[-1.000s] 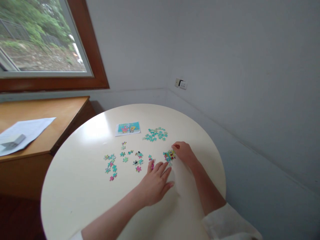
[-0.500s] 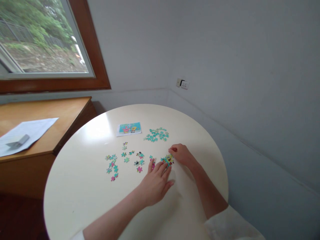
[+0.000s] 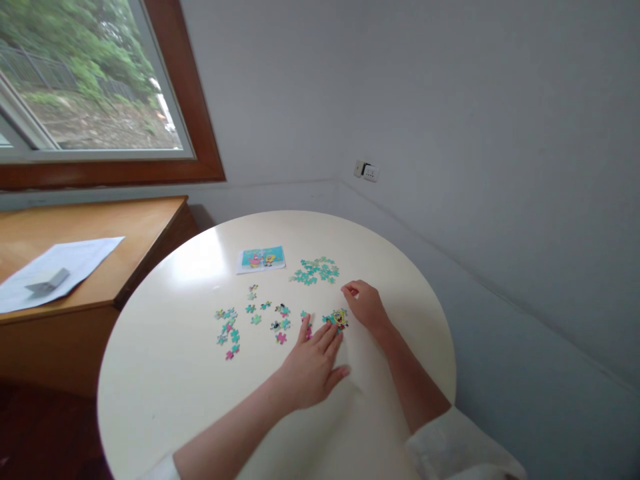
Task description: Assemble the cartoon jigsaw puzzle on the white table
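Observation:
My left hand (image 3: 313, 367) lies flat with its fingers spread. Its middle fingertips rest on the near left part of a joined cluster of jigsaw pieces (image 3: 341, 318), which shows a yellow cartoon face. The index finger touches or covers part of some pink and teal pieces (image 3: 309, 329) just left of it. My right hand (image 3: 367, 305) hovers above and to the right of the cluster, apart from it. Its fingers are curled with thumb and fingertip together, and no piece shows at the tips.
Teal pieces (image 3: 316, 270) form a pile beyond my hands. Other loose pieces (image 3: 229, 330) lie to the left in small groups. A picture card (image 3: 261, 259) sits near the back of the round white table (image 3: 175, 400). A wooden desk (image 3: 150, 220) with papers (image 3: 95, 257) stands at left.
My right hand has drawn back from the joined cluster, moving slightly away from me. My left hand stays on the cluster. The view has shifted a little.

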`<action>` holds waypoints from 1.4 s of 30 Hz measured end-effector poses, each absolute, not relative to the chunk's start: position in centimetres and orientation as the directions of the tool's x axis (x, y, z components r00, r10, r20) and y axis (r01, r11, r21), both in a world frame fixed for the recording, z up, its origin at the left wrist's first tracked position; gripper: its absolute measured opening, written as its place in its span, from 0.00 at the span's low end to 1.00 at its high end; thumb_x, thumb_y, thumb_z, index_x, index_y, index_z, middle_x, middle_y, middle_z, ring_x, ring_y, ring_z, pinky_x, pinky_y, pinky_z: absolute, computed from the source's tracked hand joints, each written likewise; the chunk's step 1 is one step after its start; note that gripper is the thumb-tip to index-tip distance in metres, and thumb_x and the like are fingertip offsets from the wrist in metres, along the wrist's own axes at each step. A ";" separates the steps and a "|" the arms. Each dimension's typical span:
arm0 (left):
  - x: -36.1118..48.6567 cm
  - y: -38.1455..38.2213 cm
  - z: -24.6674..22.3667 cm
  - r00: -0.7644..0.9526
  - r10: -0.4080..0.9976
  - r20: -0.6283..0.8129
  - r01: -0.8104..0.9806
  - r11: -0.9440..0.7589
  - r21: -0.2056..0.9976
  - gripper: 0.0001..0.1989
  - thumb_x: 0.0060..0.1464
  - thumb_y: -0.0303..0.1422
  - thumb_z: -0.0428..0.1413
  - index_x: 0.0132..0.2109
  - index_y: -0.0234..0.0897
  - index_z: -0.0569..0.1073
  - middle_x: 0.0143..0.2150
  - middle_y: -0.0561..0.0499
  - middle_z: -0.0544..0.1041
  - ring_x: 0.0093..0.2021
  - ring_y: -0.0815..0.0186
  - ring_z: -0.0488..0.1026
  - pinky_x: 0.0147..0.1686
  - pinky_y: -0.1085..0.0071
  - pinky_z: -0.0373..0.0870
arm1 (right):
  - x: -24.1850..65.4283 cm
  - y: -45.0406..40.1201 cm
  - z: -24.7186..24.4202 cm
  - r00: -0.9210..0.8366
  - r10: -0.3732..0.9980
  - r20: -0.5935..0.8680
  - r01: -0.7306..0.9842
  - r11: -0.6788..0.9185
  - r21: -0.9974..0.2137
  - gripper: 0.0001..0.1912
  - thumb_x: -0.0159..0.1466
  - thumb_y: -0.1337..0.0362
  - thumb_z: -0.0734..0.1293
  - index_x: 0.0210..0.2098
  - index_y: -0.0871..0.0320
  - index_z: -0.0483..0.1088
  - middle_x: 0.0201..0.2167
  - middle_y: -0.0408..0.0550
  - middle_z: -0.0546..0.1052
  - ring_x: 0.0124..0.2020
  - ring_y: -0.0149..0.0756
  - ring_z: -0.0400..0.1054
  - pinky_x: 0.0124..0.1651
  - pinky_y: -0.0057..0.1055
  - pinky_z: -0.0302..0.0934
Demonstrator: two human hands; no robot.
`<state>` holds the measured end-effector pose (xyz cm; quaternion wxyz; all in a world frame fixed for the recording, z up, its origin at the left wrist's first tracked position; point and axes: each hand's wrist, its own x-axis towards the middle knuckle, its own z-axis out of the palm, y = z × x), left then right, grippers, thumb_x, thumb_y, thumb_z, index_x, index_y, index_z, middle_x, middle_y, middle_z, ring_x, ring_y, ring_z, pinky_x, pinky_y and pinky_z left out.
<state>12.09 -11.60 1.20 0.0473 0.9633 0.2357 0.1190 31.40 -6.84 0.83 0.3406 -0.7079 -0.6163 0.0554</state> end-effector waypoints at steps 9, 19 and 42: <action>12.2 -11.4 1.2 0.849 0.476 0.230 0.440 -0.877 0.191 0.24 0.60 0.42 0.35 0.58 0.35 0.58 0.59 0.43 0.62 0.61 0.60 0.54 0.60 0.49 0.33 | 31.6 -5.8 -0.9 0.281 0.868 0.410 0.805 0.019 -0.593 0.12 0.59 0.65 0.57 0.29 0.61 0.71 0.30 0.52 0.73 0.33 0.35 0.66 0.40 0.30 0.58; 10.7 -7.8 1.4 0.455 0.718 0.526 0.703 -0.653 0.282 0.15 0.59 0.32 0.40 0.48 0.34 0.64 0.53 0.43 0.67 0.56 0.62 0.60 0.59 0.57 0.48 | 32.5 -5.1 -2.1 0.383 0.851 0.359 0.709 -0.021 -0.705 0.14 0.58 0.62 0.55 0.29 0.60 0.71 0.31 0.49 0.75 0.32 0.33 0.67 0.38 0.28 0.59; 8.5 -3.8 0.2 0.158 0.770 0.618 0.714 -0.521 0.468 0.09 0.42 0.22 0.51 0.24 0.39 0.58 0.26 0.53 0.66 0.33 0.64 0.65 0.45 0.65 0.60 | 33.2 -4.5 -2.6 0.447 0.822 0.354 0.657 -0.033 -0.753 0.13 0.53 0.59 0.58 0.24 0.58 0.72 0.26 0.48 0.76 0.29 0.36 0.67 0.35 0.32 0.58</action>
